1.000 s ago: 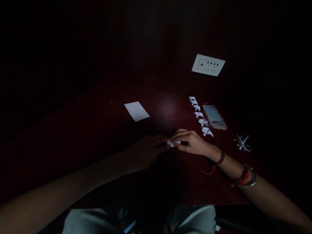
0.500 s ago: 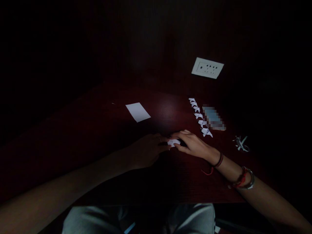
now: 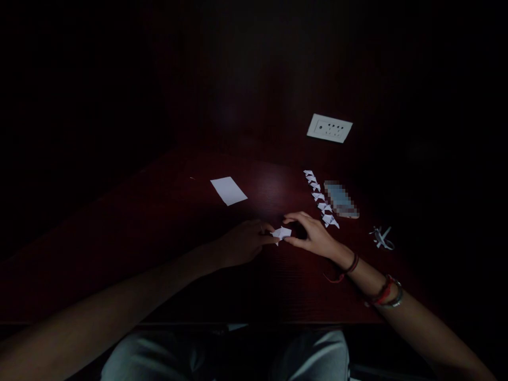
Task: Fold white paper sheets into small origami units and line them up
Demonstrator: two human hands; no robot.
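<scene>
Between my hands, low over the dark red table, is a small folded white paper piece point(image 3: 282, 233). My left hand point(image 3: 249, 241) pinches its left side between thumb and fingers. At its right edge, my right hand point(image 3: 313, 234) has thumb and index finger spread apart, the thumb tip by the paper's lower right corner; whether it touches I cannot tell. To the right, several folded paper figures point(image 3: 318, 196) stand in a slanting row. A flat white sheet of paper point(image 3: 229, 191) lies farther back on the left.
A phone point(image 3: 341, 199), blurred out, lies just right of the row of figures. Thin paper strips point(image 3: 382, 238) sit in a loose heap at the right. A white socket plate point(image 3: 329, 128) is on the back wall. The table's front edge point(image 3: 262, 323) runs above my knees.
My right index finger has lifted off the folded paper and opened away from the thumb. More of the paper shows now. The whole view has shifted slightly.
</scene>
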